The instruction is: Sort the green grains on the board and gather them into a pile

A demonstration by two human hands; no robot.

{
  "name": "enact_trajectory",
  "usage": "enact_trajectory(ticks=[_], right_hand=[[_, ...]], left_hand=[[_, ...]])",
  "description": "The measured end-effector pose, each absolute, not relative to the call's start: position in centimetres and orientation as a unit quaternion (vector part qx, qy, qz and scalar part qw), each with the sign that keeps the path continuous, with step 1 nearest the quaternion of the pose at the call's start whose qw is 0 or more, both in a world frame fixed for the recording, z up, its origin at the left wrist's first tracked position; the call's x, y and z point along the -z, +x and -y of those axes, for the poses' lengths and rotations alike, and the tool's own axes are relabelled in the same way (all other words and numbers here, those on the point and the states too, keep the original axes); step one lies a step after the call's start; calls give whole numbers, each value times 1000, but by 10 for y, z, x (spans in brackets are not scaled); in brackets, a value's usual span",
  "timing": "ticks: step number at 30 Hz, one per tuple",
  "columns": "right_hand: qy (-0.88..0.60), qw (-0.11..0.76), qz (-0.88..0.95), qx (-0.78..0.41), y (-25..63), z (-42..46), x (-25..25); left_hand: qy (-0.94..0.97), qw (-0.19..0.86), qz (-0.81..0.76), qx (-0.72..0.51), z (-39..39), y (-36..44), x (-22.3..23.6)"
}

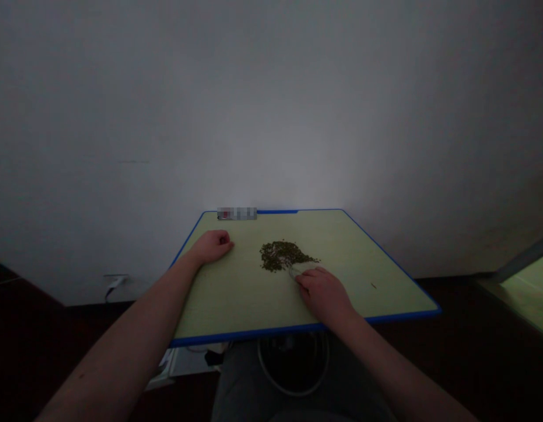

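A loose pile of small brownish-green grains or seeds (275, 253) lies spread on the pale table top (236, 305). My right hand (324, 292) is at the pile's near right side, its fingers closed on a thin, clear piece (299, 268) whose edge touches the grains; its exact kind is not clear. To the left of the pile, apart from it, my left hand (213, 246) rests on the table with its fingers curled into a loose fist. Nothing shows in that fist.
A blurred-out strip (236, 214) sits at the table's far left edge. A thin brown bit (374, 285) lies at the right. Below the blue front edge (236, 336), a dark round bowl (293, 390) stands at my lap. A grey wall (271, 117) rises behind.
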State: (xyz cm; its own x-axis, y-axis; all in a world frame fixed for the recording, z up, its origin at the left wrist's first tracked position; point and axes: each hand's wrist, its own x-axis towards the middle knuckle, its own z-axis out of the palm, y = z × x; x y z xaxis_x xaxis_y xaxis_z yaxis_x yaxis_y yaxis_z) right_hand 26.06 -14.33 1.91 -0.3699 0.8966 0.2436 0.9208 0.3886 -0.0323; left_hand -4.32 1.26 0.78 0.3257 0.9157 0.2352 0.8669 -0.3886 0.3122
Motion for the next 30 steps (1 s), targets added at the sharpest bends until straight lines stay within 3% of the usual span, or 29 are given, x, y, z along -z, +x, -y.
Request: enact_trajectory(ticks=[30], right_hand=[[-516,173,838,28,297,157,-20]], left_hand=[[808,76,-554,-187,-10,-41,-12]])
